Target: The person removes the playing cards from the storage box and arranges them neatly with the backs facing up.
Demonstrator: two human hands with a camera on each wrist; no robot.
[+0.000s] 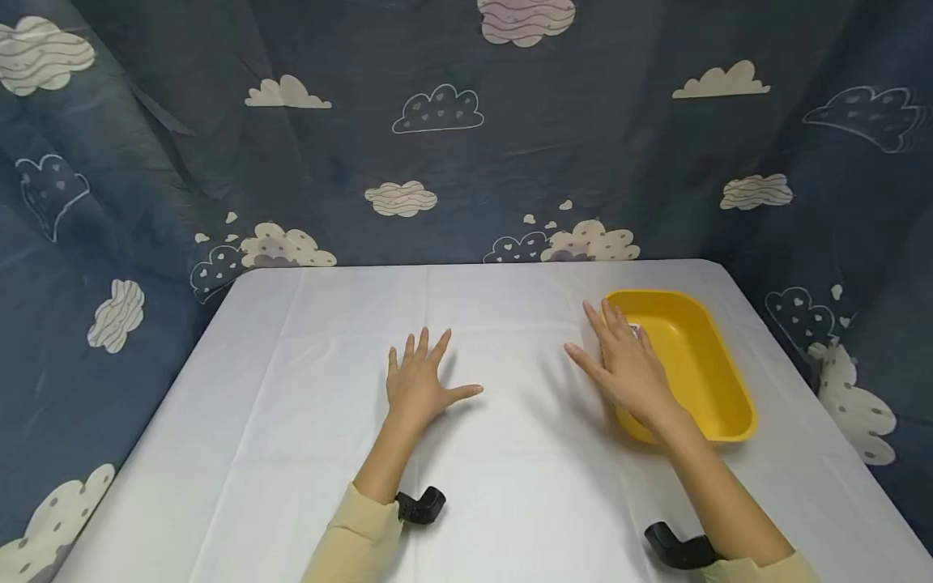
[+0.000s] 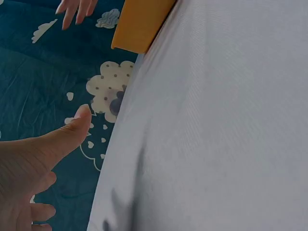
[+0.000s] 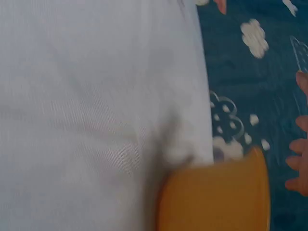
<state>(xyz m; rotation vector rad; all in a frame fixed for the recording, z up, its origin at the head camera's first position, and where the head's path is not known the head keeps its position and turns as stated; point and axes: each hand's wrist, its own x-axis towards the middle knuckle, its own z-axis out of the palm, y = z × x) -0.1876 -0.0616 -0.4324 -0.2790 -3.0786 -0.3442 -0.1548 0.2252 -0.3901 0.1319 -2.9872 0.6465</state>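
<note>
A yellow rectangular plastic tub (image 1: pixel 696 360) stands at the right of the table. Over its left rim reaches my right hand (image 1: pixel 632 371), fingers spread and straight, gripping nothing. Part of a small white and dark item (image 1: pixel 634 329) shows just past those fingers; the hand hides the rest. My left hand (image 1: pixel 417 390) hovers near the table's middle with fingers fanned and thumb out to the right, holding nothing. In the left wrist view its thumb (image 2: pixel 67 134) is extended, well apart from the tub (image 2: pixel 144 24). The right wrist view catches the tub's wall (image 3: pixel 216 197) and right fingertips (image 3: pixel 299 147).
A white cloth (image 1: pixel 328 486) with faint creases covers the table. Behind and at both sides hangs a dark blue curtain (image 1: pixel 583 146) with cloud prints. Each wrist bears a black camera mount, one at the left wrist (image 1: pixel 423 506), another at the right wrist (image 1: pixel 678 549).
</note>
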